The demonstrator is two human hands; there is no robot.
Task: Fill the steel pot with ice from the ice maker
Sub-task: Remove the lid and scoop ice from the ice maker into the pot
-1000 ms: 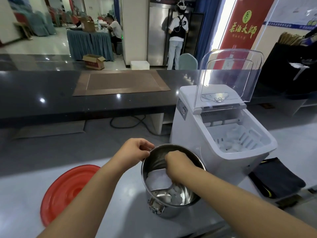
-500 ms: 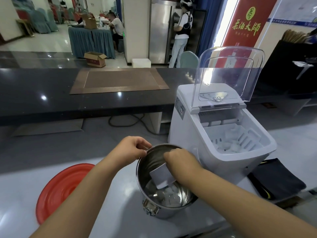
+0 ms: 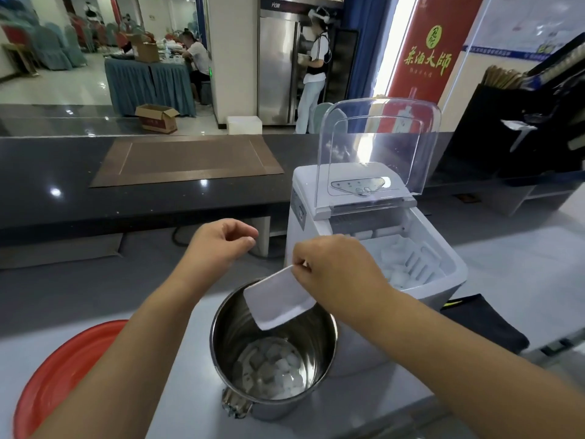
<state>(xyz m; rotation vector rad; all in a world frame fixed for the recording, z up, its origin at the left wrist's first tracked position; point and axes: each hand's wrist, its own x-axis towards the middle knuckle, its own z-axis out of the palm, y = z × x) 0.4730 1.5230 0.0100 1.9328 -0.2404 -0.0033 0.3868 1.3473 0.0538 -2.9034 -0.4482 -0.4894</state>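
1. At the near left edge of the counter [image 3: 183, 400] lay a red round disc [image 3: 60, 381]. The picture's edge cut part of it off, and the left forearm crossed it.
2. The left hand [image 3: 221, 245] hovered in the air beyond the pot's far left rim. Its fingers were curled into the palm with the thumb against the forefinger, and it held and touched nothing.
3. The steel pot [image 3: 240, 331] stood upright near the front edge of the counter, just left of the ice maker, with a handle bracket on its near side. A shallow layer of ice cubes [image 3: 275, 369] covered its bottom, and the walls above were bare.
4. A white scoop [image 3: 278, 299] hung over the pot's far rim, tilted with its open end down toward the pot. No ice showed on it.
5. The right hand [image 3: 335, 274] pinched the scoop's upper end between thumb and fingers, above the pot's far right rim.
6. The ice maker [image 3: 305, 188] stood on the counter close beside the pot; whether the two touched could not be told. Its clear lid [image 3: 380, 144] stood raised and open. More ice [image 3: 402, 275] lay in the white basket inside.
7. A black cloth [image 3: 484, 324] lay flat on the counter by the ice maker's near right corner.
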